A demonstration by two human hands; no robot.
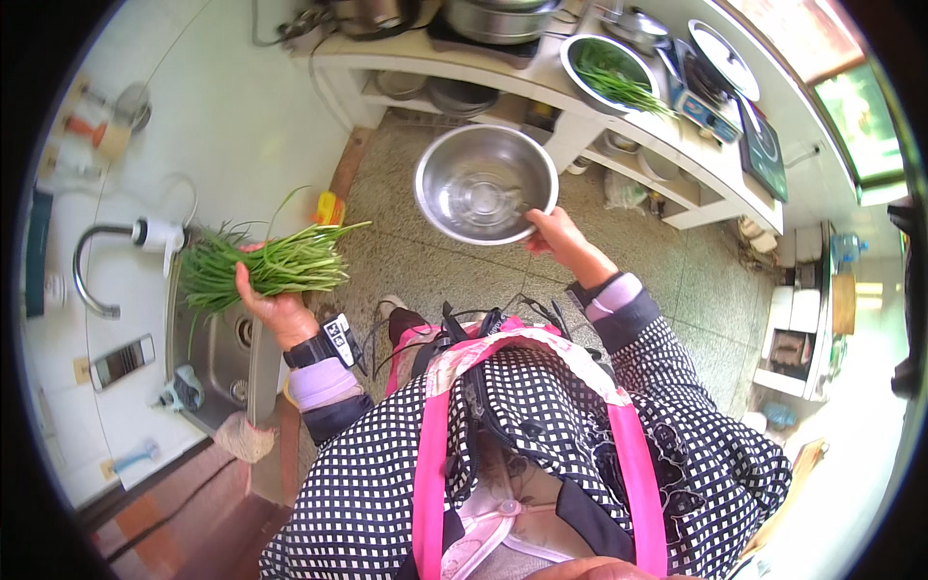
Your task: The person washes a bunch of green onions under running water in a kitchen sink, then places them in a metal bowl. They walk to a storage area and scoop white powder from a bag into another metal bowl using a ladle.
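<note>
A thick bunch of long green garlic chives [300, 261] lies across my left hand [278, 307], whose fingers are closed round it beside the sink. My right hand [559, 240] grips the near right rim of a round stainless steel basin [449, 198], held up over the floor and tilted toward me. A little water seems to glint on the basin's bottom. The steel sink [208, 387] is below and left of my left hand, with a curved faucet [97, 246] over its far left side.
On the counter ahead stands another metal basin [572, 72] with green leaves [614, 72] in it, near a pot [498, 21] and a stove [710, 116]. Lower shelves [667, 184] hold bowls. A phone [123, 362] rests left of the sink. A rack [797, 333] stands at right.
</note>
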